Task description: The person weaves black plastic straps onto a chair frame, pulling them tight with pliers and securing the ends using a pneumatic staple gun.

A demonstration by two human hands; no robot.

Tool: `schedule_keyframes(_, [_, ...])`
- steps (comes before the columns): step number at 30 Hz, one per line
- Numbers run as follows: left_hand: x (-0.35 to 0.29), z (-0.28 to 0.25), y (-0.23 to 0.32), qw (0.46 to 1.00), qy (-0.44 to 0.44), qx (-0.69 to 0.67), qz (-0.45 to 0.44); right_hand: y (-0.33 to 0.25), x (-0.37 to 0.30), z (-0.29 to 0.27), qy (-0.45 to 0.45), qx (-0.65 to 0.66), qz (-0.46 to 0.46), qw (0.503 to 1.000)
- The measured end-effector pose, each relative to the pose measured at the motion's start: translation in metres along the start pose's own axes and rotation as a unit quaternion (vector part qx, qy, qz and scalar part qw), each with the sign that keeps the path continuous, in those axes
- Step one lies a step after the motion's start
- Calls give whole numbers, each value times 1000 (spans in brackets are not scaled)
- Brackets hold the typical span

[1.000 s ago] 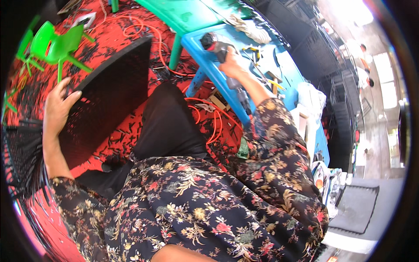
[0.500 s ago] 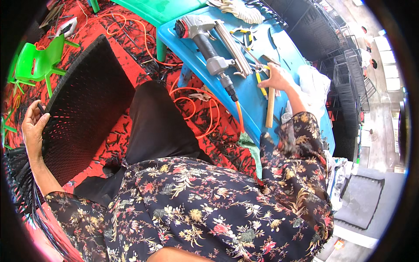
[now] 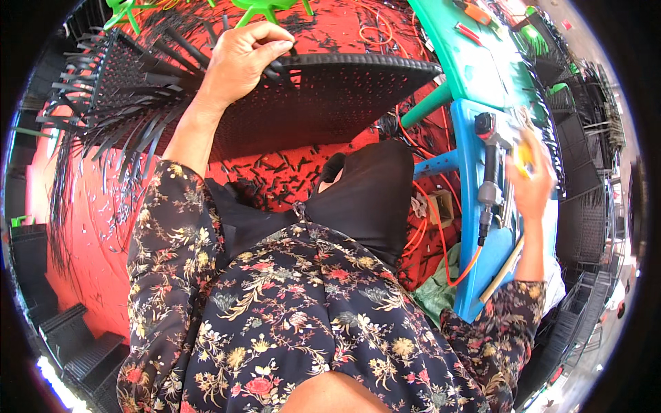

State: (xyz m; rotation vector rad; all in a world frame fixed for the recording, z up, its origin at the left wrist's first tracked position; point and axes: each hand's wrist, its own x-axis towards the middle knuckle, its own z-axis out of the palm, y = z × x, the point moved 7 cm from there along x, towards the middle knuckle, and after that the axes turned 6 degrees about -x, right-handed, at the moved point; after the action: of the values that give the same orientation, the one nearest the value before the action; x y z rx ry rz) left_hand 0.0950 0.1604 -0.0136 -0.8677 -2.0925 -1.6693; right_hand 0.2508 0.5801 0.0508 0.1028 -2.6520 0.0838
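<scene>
With thumb and fingers pinched together, my left hand point(image 3: 237, 65) grips a flat black strip point(image 3: 292, 49) at the upper edge of a black woven panel point(image 3: 310, 96). Many loose strip ends point(image 3: 148, 103) fan out from the panel to the left of that hand. Above the blue table, my right hand point(image 3: 533, 180) is closed and smeared by motion. Yellow-handled pliers point(image 3: 525, 160) show in its grip, their jaws too blurred to make out. Beside it on the table lies an air nail gun point(image 3: 490, 165), its orange hose point(image 3: 468, 265) hanging over the edge.
A wooden-handled hammer point(image 3: 501, 270) rests on the blue table point(image 3: 468, 131), which adjoins a green table point(image 3: 475, 62). Black strip scraps litter the red floor covering point(image 3: 89, 255). A green chair point(image 3: 265, 8) stands beyond the panel. Black woven pieces point(image 3: 585, 199) are stacked at the right.
My right hand has picked the yellow-handled pliers up off the blue table. My left hand stays at the panel's edge. The whole view has swung left.
</scene>
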Motion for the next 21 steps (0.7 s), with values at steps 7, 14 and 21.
schedule_keyframes(7, [2, 14, 10, 1000, -2, -1, 19, -183, 85, 58, 1, -6, -288, 958])
schedule_keyframes(14, [2, 26, 22, 998, -48, 15, -22, -190, 100, 71, -33, 2, -308, 951])
schedule_keyframes(21, [-1, 24, 20, 998, -43, 38, 4, -204, 106, 73, -43, -45, -361, 930])
